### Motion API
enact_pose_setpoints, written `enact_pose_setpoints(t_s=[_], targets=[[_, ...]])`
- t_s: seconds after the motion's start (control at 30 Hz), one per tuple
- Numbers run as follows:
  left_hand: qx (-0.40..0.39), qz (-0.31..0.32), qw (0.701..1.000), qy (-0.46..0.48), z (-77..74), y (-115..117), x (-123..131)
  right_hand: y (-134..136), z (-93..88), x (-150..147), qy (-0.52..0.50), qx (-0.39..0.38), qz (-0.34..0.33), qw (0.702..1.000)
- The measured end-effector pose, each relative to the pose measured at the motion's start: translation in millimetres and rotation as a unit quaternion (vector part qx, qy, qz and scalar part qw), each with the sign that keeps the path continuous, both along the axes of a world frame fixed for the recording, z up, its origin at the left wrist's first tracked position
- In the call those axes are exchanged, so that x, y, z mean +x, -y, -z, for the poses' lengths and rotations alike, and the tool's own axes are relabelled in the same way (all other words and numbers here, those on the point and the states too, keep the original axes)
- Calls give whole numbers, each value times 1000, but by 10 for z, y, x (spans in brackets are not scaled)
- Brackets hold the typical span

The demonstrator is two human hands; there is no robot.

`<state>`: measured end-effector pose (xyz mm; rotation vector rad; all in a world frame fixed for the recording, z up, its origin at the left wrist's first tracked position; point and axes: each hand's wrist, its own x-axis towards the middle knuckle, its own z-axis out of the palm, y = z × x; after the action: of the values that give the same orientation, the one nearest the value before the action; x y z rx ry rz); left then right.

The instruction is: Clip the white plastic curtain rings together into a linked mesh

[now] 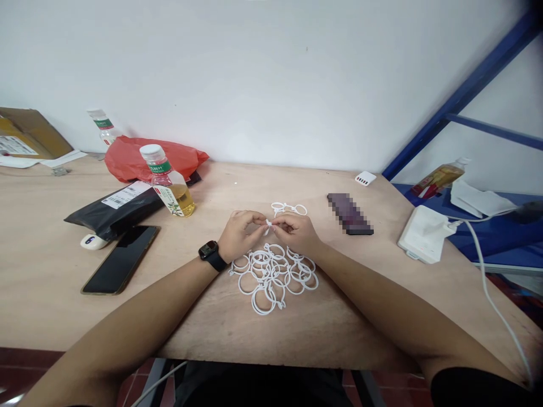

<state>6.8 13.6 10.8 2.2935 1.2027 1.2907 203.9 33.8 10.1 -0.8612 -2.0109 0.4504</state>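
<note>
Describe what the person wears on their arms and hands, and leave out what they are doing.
Both forearms are bare. The left wrist carries a black smartwatch with a square dark face and a black strap. Near the right elbow, the edge of a black sleeve shows. The left hand and right hand wear no gloves, and no jewellery shows on them.

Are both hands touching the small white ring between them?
Touching. In the head view, left hand and right hand both pinch the white ring.

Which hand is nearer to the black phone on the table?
Left. The left hand sits right of the phone, not touching; the right hand is farther right, both pinching a white ring.
</note>
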Motion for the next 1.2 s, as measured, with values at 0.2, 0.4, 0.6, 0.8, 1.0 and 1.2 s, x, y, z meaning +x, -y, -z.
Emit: enact_pose_setpoints(t_s=[0.2, 0.4, 0.6, 0.8, 1.0, 1.2], targets=[[-8, 33, 999, -20, -2, -28, -16, 10, -23, 32, 19, 41, -15, 999], [9, 43, 997, -57, -39, -4, -29, 6, -37, 48, 17, 57, -45, 997], [13, 52, 997, -62, -55, 13, -25, 19, -42, 44, 13, 54, -44, 997], [14, 24, 999, -31, -21, -7, -2, 21, -40, 21, 19, 50, -14, 998], [-3, 10, 1000, -27, 21, -25, -16, -36, 26, 58, 45, 98, 26, 994], [-72, 71, 985, -140, 5, 0, -61, -229, 96, 230, 84, 114, 145, 979]])
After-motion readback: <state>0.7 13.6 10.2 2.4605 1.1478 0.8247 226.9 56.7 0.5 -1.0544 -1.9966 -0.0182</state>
